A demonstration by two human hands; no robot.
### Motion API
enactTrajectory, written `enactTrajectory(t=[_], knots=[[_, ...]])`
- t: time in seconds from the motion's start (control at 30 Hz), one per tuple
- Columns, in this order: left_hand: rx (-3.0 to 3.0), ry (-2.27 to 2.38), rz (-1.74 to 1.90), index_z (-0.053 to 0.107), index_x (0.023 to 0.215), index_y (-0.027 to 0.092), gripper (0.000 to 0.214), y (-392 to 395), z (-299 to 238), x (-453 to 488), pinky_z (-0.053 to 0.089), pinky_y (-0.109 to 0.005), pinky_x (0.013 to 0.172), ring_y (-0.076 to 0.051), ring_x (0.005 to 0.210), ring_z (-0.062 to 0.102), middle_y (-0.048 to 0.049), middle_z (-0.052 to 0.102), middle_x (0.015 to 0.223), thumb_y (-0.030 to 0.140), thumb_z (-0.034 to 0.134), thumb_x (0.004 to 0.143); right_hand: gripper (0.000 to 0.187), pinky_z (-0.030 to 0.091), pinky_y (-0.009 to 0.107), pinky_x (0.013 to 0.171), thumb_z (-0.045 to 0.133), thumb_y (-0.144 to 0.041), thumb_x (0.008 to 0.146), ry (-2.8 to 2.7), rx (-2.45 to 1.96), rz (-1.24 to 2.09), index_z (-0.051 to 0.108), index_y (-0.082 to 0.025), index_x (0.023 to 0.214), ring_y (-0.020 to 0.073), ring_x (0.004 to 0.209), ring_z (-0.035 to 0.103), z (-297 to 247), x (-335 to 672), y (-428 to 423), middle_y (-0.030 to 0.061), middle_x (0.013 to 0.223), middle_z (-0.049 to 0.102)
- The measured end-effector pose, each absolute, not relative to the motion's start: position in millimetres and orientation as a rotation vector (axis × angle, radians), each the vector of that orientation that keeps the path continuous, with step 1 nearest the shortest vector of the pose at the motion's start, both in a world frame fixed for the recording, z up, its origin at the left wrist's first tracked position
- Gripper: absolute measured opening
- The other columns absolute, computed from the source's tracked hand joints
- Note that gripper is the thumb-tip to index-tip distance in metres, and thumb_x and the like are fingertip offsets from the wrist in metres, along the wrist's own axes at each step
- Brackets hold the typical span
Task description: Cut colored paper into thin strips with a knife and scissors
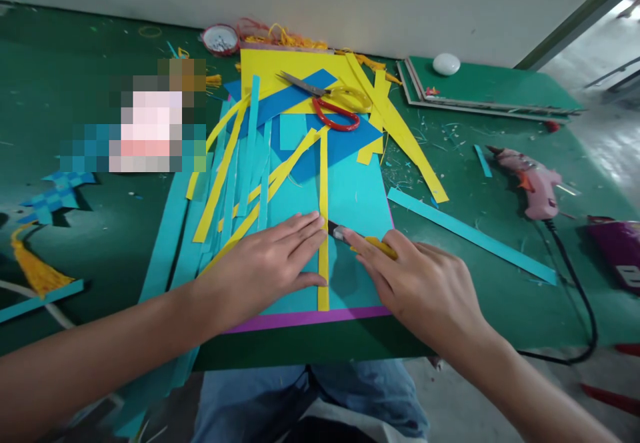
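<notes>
My left hand (pixel 280 253) lies flat, fingers stretched out, pressing along the left side of a narrow yellow paper strip (pixel 324 183). The strip runs lengthwise over light blue sheets (pixel 353 193). In my right hand (pixel 425 269) is a yellow utility knife (pixel 383 248), its dark blade pointing left and touching or nearly touching the strip's right edge near my left fingertips. My right index finger stretches along the knife. Beyond the hands, red-and-yellow-handled scissors (pixel 336 115) rest on dark blue paper (pixel 295 99) and a yellow sheet (pixel 260 66).
Loose light blue strips (pixel 470 236) and yellow strips (pixel 415 156) lie around the sheets. A pink glue gun (pixel 535 186) with a black cord lies right. Green boards (pixel 490 86) are at the back right, and a yellow tassel (pixel 40 263) at left. The table's front edge (pixel 320 356) is near my lap.
</notes>
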State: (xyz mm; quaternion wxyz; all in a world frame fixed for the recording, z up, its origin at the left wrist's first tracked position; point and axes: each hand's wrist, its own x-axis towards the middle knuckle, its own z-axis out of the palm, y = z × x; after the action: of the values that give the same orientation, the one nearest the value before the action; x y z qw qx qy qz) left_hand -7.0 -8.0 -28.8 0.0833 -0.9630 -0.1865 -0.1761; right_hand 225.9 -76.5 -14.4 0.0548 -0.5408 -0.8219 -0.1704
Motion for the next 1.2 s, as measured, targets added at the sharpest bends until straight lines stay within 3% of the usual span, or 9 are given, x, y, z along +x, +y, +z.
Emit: enactTrajectory(t=[0.33,0.53,0.73,1.2], knots=[[-2.894,-0.55,-0.581,0.063,0.12,0.0,0.051,-6.7,-27.9,-5.8,0.057,-0.04,0.099,-0.028,0.117,0.066,-0.019,0.068,0.126,0.043,0.05,0.097,0.038,0.025,0.028,0.051,0.056,-0.03,0.096,-2.496,-1.612,-0.553,0.061,-0.036,0.133,0.0091,0.047,0.047,-14.5,227.5,-66.4,-0.0023,0.068,0.059],[-2.969,-0.611,-0.727,0.067,0.114,0.009,0.035,2.7,-31.0,-9.2,0.059,-0.034,0.096,-0.023,0.112,0.069,-0.0111,0.074,0.117,0.037,0.058,0.095,0.04,0.025,0.028,0.05,0.058,-0.025,0.094,-2.574,-1.519,-0.596,0.062,-0.034,0.133,0.0103,0.048,0.049,-13.9,233.7,-65.7,-0.0016,0.069,0.058],[-3.03,-0.6,-0.567,0.053,0.134,0.004,0.059,7.4,-33.0,-8.4,0.048,-0.043,0.11,-0.029,0.135,0.051,-0.0183,0.056,0.142,0.046,0.058,0.093,0.053,0.024,0.029,0.05,0.061,-0.014,0.088,-2.624,-1.465,-0.609,0.057,-0.031,0.138,0.0103,0.047,0.046,-12.6,240.5,-76.7,-0.0019,0.069,0.055],[-3.041,-0.588,-0.576,0.057,0.13,0.006,0.058,7.5,-31.1,-7.3,0.049,-0.046,0.109,-0.03,0.13,0.056,-0.0189,0.062,0.135,0.05,0.058,0.092,0.052,0.029,0.029,0.051,0.057,-0.011,0.089,-2.624,-1.506,-0.567,0.058,-0.031,0.137,0.0111,0.05,0.049,-12.7,240.1,-91.1,-0.0012,0.073,0.059]])
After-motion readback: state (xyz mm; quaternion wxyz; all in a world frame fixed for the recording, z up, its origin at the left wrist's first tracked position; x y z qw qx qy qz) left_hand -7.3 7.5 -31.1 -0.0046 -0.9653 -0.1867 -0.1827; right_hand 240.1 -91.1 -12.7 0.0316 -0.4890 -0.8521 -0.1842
